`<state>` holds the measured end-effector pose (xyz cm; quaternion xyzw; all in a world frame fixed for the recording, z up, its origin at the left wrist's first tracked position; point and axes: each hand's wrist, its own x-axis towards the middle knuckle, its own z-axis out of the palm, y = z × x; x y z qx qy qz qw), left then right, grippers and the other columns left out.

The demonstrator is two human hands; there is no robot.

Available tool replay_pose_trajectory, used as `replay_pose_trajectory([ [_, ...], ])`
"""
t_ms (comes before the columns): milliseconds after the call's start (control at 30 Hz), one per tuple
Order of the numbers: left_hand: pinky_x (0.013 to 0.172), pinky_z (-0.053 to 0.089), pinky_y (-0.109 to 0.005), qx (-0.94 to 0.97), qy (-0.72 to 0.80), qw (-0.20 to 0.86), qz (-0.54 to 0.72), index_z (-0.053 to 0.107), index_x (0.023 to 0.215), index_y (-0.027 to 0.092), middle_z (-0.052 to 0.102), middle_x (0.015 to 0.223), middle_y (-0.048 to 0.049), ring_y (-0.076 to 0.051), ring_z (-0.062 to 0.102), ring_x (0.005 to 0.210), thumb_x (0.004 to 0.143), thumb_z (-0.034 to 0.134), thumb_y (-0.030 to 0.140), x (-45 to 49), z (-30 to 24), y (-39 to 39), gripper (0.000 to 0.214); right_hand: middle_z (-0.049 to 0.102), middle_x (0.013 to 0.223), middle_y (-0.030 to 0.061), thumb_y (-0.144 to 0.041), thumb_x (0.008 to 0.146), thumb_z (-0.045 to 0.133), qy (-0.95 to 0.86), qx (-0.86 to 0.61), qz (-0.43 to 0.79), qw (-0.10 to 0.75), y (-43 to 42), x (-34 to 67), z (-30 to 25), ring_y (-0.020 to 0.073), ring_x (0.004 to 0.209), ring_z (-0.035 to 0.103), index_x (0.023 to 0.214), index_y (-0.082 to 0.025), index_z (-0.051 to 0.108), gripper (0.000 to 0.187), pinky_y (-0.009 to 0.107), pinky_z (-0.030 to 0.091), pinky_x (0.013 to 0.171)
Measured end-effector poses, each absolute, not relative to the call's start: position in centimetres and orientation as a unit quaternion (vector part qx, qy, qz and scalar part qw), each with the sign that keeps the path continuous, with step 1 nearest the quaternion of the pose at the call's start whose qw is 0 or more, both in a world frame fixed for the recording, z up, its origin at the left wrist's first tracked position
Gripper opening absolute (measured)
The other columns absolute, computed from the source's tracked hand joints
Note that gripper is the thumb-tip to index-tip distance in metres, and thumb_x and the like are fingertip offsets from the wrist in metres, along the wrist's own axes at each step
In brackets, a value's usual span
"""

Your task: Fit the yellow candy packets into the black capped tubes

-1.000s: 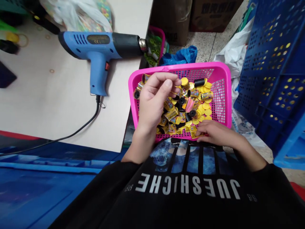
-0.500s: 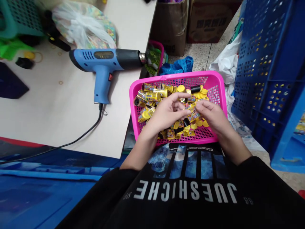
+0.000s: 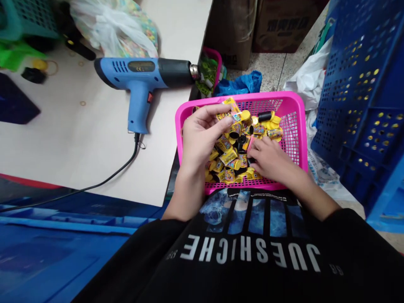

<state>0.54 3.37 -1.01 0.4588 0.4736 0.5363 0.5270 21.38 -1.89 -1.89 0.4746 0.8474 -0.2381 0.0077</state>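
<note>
Pink plastic mesh basket (image 3: 268, 96), just one, sits beside the pale surface (image 3: 78, 147), heaped with yellow foil packets (image 3: 227, 157) and black-capped canisters (image 3: 264, 116), too many to count. In the head view, the left hand (image 3: 202, 136) is over the basket, its grip closed on a small bunch of packets (image 3: 231, 108) held above the pile. The right hand (image 3: 268, 158) rests on the pile, its fingers (image 3: 257, 153) curled; whether that grip clamps anything, I cannot tell. On the surface lies one blue heat gun (image 3: 137, 69) with a black cable (image 3: 104, 185). Beyond stand two cardboard boxes (image 3: 232, 33) (image 3: 284, 25); one blue perforated crate (image 3: 356, 105) stands right.
</note>
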Motion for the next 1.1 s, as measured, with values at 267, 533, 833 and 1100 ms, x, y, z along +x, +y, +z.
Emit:
replay_pose_trajectory([
  [267, 0.062, 0.061, -0.026, 0.446, 0.464, 0.556, 0.526, 0.076, 0.105, 0.024, 0.078, 0.087, -0.0004, -0.016, 0.075, 0.076, 0.077, 0.088, 0.041, 1.2, -1.1, 3.3, 0.035, 0.062, 0.124, 0.0206, -0.045, 0.087, 0.077, 0.820, 0.546, -0.118, 0.125, -4.2, 19.2, -3.9, 0.0344, 0.110, 0.048, 0.123, -0.011, 0.066, 0.050, 0.043, 0.034, 0.085],
  [533, 0.056, 0.057, -0.022, 0.460, 0.482, 0.534, 0.521, 0.081, 0.100, 0.026, 0.081, 0.099, -0.0016, -0.014, 0.073, 0.073, 0.071, 0.092, 0.037, 0.4, -0.5, 2.9, 0.032, 0.067, 0.117, 0.0203, -0.022, 0.084, 0.060, 0.795, 0.577, -0.173, 0.064, -4.2, 20.8, -2.7, 0.0368, 0.109, 0.055, 0.113, -0.010, 0.066, 0.032, 0.046, 0.039, 0.087],
  [833, 0.071, 0.062, -0.024, 0.445, 0.505, 0.540, 0.506, 0.084, 0.094, 0.028, 0.082, 0.092, -0.0014, -0.014, 0.075, 0.077, 0.071, 0.092, 0.040, 0.7, -0.7, 3.0, 0.027, 0.073, 0.096, 0.0062, -0.027, 0.099, 0.040, 0.625, 0.600, -0.449, -0.219, -2.8, 25.0, -2.4, 0.0259, 0.097, 0.067, 0.123, -0.024, 0.068, 0.037, 0.048, 0.052, 0.093],
  [1100, 0.066, 0.063, -0.025, 0.398, 0.504, 0.557, 0.526, 0.084, 0.098, 0.030, 0.082, 0.099, -0.0016, -0.015, 0.075, 0.082, 0.075, 0.089, 0.044, 1.1, -0.8, 3.1, 0.028, 0.062, 0.119, 0.0212, -0.031, 0.088, 0.071, 0.673, 0.690, -0.214, -0.162, -0.5, 21.5, -4.4, 0.0369, 0.114, 0.059, 0.122, -0.012, 0.057, 0.041, 0.053, 0.050, 0.102],
])
